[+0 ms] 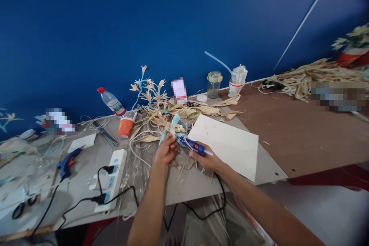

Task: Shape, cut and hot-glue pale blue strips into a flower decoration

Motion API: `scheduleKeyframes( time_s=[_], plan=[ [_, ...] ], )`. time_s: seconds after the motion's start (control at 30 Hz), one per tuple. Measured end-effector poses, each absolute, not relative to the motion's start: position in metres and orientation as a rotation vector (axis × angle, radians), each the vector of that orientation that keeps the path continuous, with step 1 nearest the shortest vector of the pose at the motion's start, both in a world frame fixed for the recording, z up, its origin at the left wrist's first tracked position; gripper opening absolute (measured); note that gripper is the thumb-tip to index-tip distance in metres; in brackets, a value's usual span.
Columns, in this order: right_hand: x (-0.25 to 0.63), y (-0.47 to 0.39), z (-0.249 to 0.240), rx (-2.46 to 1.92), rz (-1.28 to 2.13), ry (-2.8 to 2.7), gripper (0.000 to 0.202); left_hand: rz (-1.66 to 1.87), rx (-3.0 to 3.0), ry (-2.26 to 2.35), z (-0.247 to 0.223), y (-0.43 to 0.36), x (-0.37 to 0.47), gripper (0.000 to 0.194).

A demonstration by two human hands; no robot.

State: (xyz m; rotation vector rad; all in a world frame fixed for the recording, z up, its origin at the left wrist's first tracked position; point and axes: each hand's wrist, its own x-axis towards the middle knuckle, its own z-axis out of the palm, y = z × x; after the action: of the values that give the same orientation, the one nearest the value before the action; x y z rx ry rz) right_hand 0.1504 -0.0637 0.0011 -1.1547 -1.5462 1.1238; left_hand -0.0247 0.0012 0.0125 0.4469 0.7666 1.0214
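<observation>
My right hand (210,160) is wrapped around a blue hot glue gun (198,147), with a whitish glue stick (208,153) poking out of its back end. The gun's nozzle points left, close to the fingertips of my left hand (167,149). Those fingers are pinched together on a small pale piece of corn husk (172,132), mostly hidden by the fingers. Light-blue strips (174,121) curl up just behind it. Dry corn husks (201,109) lie behind both hands, and a white sheet (227,142) is to the right of the glue gun.
A second glue gun (68,163), a power strip (115,177) with black cords and scissors (24,204) lie at left. Behind stand a tilted bottle (113,103), an orange paper cup (125,127), husk flowers (148,94), a jar (214,86) and cups (236,87). More husks (305,78) lie right.
</observation>
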Motion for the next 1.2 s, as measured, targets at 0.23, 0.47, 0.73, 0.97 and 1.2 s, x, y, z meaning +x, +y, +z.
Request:
scheduleKeyframes(
  time_s=[0.23,0.47,0.73,0.97,1.2],
  plan=[
    [0.1511,-0.0638,0.0009,-1.161,1.116,-1.524,0.025,1.02,0.463,0.759,0.014,0.0011,-0.0249,0.037],
    [0.1502,-0.0633,0.001,-1.203,1.116,-1.528,0.025,1.01,0.486,0.746,0.0129,0.0015,-0.0245,0.034],
    [0.1515,-0.063,0.0028,-1.195,1.068,-1.538,0.025,1.012,0.506,0.758,0.0141,0.0011,-0.0245,0.035],
    [0.1531,-0.0631,0.0003,-1.174,1.119,-1.586,0.027,1.028,0.513,0.759,0.0137,0.0022,-0.0261,0.035],
    [0.1518,-0.0627,0.0019,-1.19,1.098,-1.549,0.027,0.989,0.539,0.746,0.0138,0.0015,-0.0252,0.033]
  ],
)
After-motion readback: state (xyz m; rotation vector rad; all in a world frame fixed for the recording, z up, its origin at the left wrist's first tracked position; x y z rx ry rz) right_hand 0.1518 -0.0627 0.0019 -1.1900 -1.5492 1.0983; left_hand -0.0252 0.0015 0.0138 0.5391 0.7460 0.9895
